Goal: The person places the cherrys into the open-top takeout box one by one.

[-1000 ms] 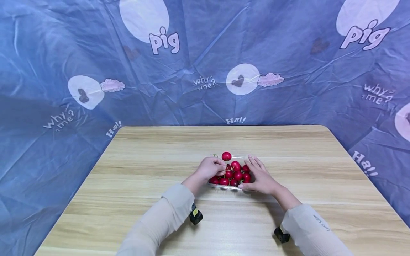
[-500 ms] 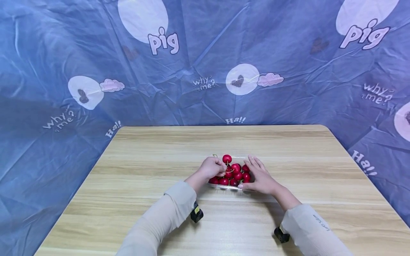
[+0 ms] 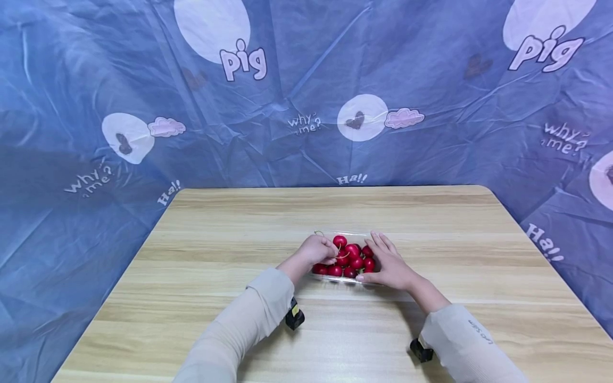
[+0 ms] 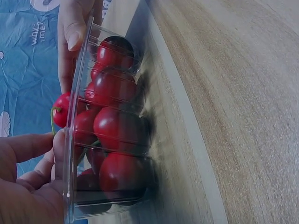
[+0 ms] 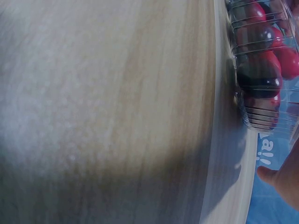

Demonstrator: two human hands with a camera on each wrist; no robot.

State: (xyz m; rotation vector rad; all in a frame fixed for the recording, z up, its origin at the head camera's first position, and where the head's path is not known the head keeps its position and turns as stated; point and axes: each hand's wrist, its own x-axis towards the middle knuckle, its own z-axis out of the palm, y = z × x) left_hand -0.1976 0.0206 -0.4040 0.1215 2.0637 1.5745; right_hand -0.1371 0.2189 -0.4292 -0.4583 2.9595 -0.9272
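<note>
A clear plastic container (image 3: 330, 279) full of red cherries (image 3: 356, 263) stands on the table between both hands. My left hand (image 3: 317, 250) is over its left part, with thumb and finger pinching the thin green stem of a cherry (image 4: 61, 110). In the left wrist view that cherry shows at the container's upper rim (image 4: 68, 186), above the other cherries. At the right end, my right hand (image 3: 390, 266) rests against the container with fingers extended and thumb on the near side. Only part of the right hand (image 5: 285, 179) shows in the right wrist view.
The wood-grain table (image 3: 215, 239) reaches back to a blue printed cloth (image 3: 287, 154). A thin stem (image 3: 319, 232) sticks out beyond the left hand. Black wrist cameras (image 3: 294, 315) sit below both sleeves.
The cherry at the back, just above my left fingertips, has come down toward the others in the head view. My left hand has shifted slightly; my right hand stays in place.
</note>
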